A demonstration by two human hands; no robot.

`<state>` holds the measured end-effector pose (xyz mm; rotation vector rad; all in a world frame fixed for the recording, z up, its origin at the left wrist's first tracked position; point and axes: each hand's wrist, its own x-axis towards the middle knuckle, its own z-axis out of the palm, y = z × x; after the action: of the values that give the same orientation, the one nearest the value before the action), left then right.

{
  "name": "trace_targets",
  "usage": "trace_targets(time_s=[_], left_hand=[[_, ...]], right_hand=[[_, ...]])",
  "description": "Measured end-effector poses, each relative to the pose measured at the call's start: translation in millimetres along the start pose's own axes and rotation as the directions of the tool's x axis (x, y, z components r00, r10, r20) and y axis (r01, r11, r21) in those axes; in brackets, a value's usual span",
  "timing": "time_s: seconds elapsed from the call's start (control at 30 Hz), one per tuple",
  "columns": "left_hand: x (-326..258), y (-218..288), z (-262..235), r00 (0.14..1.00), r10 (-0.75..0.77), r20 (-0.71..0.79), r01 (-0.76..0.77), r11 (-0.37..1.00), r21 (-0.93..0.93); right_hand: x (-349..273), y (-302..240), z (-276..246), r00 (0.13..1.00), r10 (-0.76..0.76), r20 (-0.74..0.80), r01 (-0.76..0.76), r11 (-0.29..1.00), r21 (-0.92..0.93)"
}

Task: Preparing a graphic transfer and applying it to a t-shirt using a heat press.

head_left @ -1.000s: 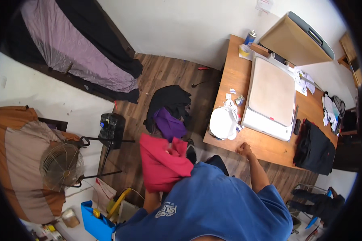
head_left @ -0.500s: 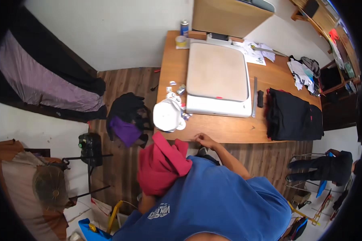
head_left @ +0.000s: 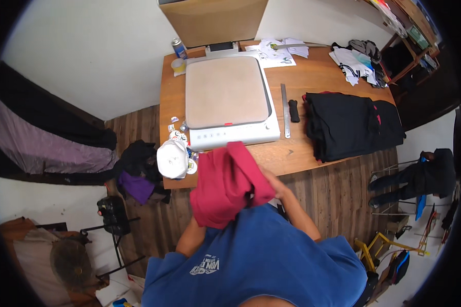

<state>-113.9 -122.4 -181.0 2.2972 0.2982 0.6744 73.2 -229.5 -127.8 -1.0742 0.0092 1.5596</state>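
A folded red cloth, seemingly a garment (head_left: 228, 184), is held up in front of my chest at the table's near edge. My left forearm rises beneath it; the left hand is hidden under the cloth, which it carries. At the cloth's right edge is my right hand (head_left: 275, 184), touching it; its fingers are blurred and partly covered. Just beyond the cloth stands a white heat press (head_left: 228, 92) with a beige lower pad, its upper plate (head_left: 215, 23) raised at the back.
The wooden table (head_left: 292, 148) carries a white roll (head_left: 172, 158), small labels, a steel ruler (head_left: 285, 112), a stack of black garments (head_left: 343, 123), papers and a spray can (head_left: 179, 48). Dark and purple cloth (head_left: 137, 187) lies on the floor at left. A person (head_left: 420, 174) stands far right.
The red cloth has moved up and right, over the table's near edge. My right hand has come from the table edge to the cloth. The view has shifted right.
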Motion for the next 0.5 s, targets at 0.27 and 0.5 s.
trace_targets(time_s=[0.27, 0.5], left_hand=[[65, 18, 125, 0.989, -0.016, 0.150, 0.012, 0.999, 0.030], [53, -39, 121, 0.966, -0.052, 0.254, 0.039, 0.998, 0.056]], right_hand=[[-77, -46, 11, 0.715, -0.698, 0.043, 0.326, 0.278, -0.904], [-81, 4, -41, 0.816, -0.573, -0.076, 0.165, 0.356, -0.920]])
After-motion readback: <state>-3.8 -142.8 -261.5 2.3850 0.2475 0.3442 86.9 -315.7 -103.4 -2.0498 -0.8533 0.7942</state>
